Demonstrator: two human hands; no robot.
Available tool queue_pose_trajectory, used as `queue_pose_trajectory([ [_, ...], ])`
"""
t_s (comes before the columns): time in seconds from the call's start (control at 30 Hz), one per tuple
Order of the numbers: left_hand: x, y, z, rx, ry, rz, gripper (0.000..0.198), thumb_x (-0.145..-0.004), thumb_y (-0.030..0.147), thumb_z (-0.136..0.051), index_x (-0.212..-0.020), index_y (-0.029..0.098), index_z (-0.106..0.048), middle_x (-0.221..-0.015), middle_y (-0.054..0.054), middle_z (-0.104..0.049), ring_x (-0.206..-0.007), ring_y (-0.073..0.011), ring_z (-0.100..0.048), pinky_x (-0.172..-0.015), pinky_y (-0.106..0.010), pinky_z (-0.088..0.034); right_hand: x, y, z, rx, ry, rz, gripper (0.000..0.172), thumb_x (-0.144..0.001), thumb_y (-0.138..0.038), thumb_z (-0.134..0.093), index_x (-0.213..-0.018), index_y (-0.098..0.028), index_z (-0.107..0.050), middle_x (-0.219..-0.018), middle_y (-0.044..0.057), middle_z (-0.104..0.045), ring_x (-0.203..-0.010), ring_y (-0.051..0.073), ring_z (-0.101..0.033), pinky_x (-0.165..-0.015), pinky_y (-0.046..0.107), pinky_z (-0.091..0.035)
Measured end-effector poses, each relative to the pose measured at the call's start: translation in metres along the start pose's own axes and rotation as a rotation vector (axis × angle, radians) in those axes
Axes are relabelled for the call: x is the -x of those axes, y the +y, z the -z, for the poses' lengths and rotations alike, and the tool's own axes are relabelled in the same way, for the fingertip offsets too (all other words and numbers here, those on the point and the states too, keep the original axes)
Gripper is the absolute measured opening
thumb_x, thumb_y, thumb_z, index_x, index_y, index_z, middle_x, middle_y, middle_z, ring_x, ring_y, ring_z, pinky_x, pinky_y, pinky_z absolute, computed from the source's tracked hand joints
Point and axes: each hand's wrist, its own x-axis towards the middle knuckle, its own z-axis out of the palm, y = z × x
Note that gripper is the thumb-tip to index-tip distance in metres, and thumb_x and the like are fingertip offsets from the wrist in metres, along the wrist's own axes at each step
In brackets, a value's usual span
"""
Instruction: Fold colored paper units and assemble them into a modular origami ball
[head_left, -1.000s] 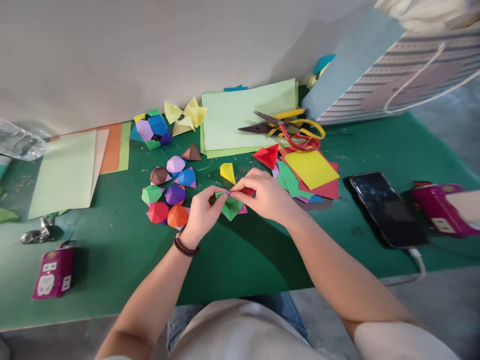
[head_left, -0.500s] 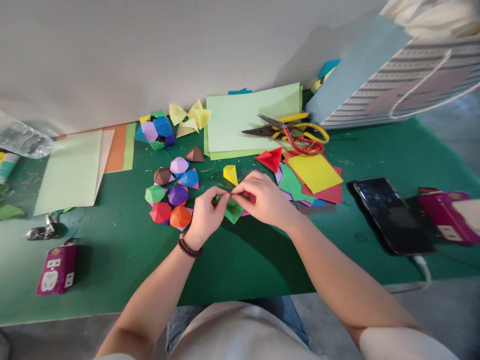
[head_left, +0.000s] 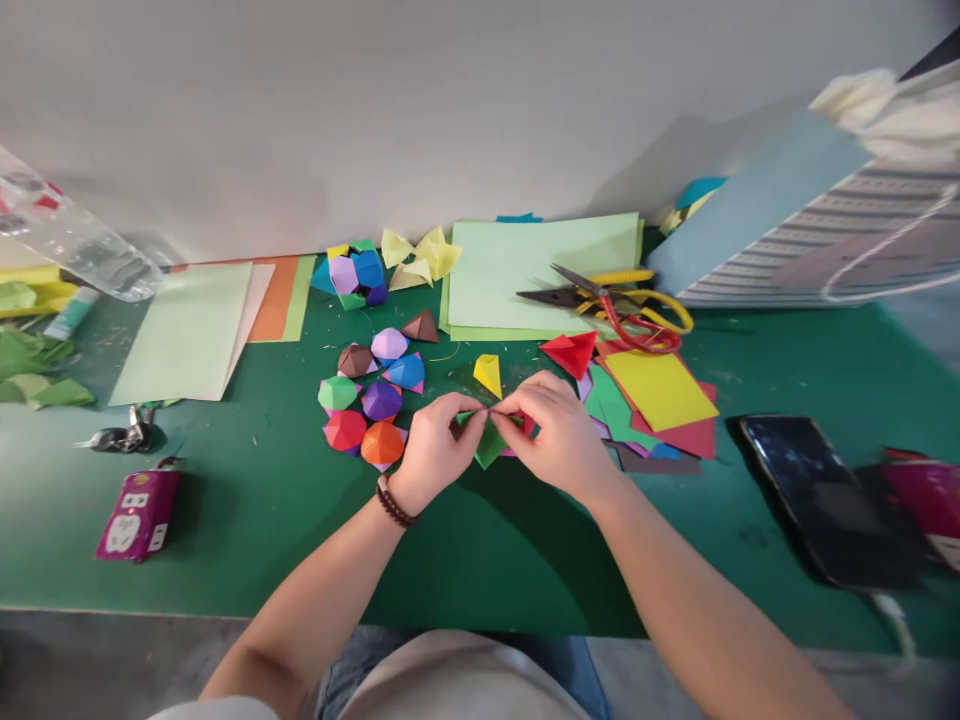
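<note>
We are pinching a green paper piece (head_left: 489, 450) over the middle of the worktop (head_left: 247, 520), apparently half made; our left hand (head_left: 437, 447) and right hand (head_left: 561, 440) are gripping its far edge, fingers closed together. Seven paper domes (head_left: 382, 401) are sitting leftward, seemingly finished; flat sheets (head_left: 660, 388) are lying rightward, seemingly unfolded.
</note>
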Motion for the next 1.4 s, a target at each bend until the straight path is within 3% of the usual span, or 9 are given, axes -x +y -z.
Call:
queue_pose_trajectory([
  [0.23, 0.003, 0.004, 0.000, -0.042, 0.141, -0.182, 0.011, -0.092, 0.017, -0.055, -0.088, 0.020, -0.064, -0.086, -0.005, -0.073, -0.082, -0.0158, -0.070, -0.075, -0.028, -0.056, -0.002, -0.008, 0.000, -0.071, 0.125, -0.030, 0.009, -0.090, -0.022, -0.061, -0.083, -0.025, -0.064, -0.074, 0.005, -0.069, -0.078, 0.024, -0.060, -0.068, 0.041, -0.052],
  [0.37, 0.002, 0.014, 0.002, -0.039, 0.189, -0.285, 0.010, -0.091, 0.014, -0.056, -0.091, 0.019, -0.065, -0.089, -0.006, -0.075, -0.085, -0.0159, -0.071, -0.078, -0.028, -0.058, -0.002, -0.014, 0.007, -0.079, 0.206, 0.040, 0.012, -0.089, -0.018, -0.060, -0.080, -0.025, -0.063, -0.070, 0.004, -0.069, -0.075, 0.023, -0.059, -0.067, 0.040, -0.053],
  [0.6, -0.016, 0.062, 0.029, -0.042, 0.181, -0.310, 0.011, -0.088, 0.012, -0.059, -0.087, 0.020, -0.067, -0.085, -0.003, -0.076, -0.080, -0.0150, -0.073, -0.073, -0.025, -0.058, -0.026, -0.038, 0.048, 0.008, 0.274, 0.189, 0.016, -0.086, -0.013, -0.063, -0.077, -0.026, -0.059, -0.068, 0.002, -0.068, -0.073, 0.022, -0.058, -0.068, 0.039, -0.052],
  [0.83, -0.039, 0.104, 0.052, -0.274, 0.361, -0.458, 0.014, -0.086, 0.010, -0.059, -0.085, 0.020, -0.067, -0.084, -0.003, -0.077, -0.077, -0.0168, -0.074, -0.073, -0.028, -0.060, -0.059, -0.068, 0.072, 0.167, 0.396, 0.245, 0.020, -0.086, -0.010, -0.062, -0.074, -0.025, -0.056, -0.062, 0.002, -0.064, -0.071, 0.022, -0.055, -0.067, 0.037, -0.050],
  [0.97, -0.042, 0.106, 0.052, -0.381, 0.444, -0.523, 0.014, -0.087, 0.007, -0.058, -0.091, 0.017, -0.067, -0.089, -0.004, -0.078, -0.081, -0.0171, -0.075, -0.076, -0.027, -0.061, -0.069, -0.068, 0.069, 0.149, 0.467, 0.272, 0.020, -0.085, -0.009, -0.063, -0.073, -0.023, -0.056, -0.060, 0.000, -0.061, -0.068, 0.019, -0.054, -0.063, 0.033, -0.049],
  [1.2, -0.045, 0.094, 0.042, -0.387, 0.398, -0.500, 0.019, -0.085, 0.004, -0.059, -0.100, 0.013, -0.068, -0.097, -0.009, -0.078, -0.088, -0.0202, -0.076, -0.077, -0.030, -0.063, -0.072, -0.058, 0.067, 0.211, 0.419, 0.228, 0.020, -0.087, -0.008, -0.060, -0.073, -0.021, -0.057, -0.062, 0.002, -0.062, -0.070, 0.019, -0.054, -0.065, 0.032, -0.048],
  [1.4, -0.043, 0.091, 0.042, -0.385, 0.417, -0.472, 0.020, -0.088, 0.004, -0.056, -0.102, 0.012, -0.068, -0.101, -0.011, -0.078, -0.091, -0.0209, -0.076, -0.081, -0.031, -0.064, -0.069, -0.065, 0.063, 0.265, 0.400, 0.223, 0.013, -0.088, -0.008, -0.062, -0.080, -0.018, -0.061, -0.065, 0.003, -0.066, -0.070, 0.020, -0.055, -0.066, 0.033, -0.048],
])
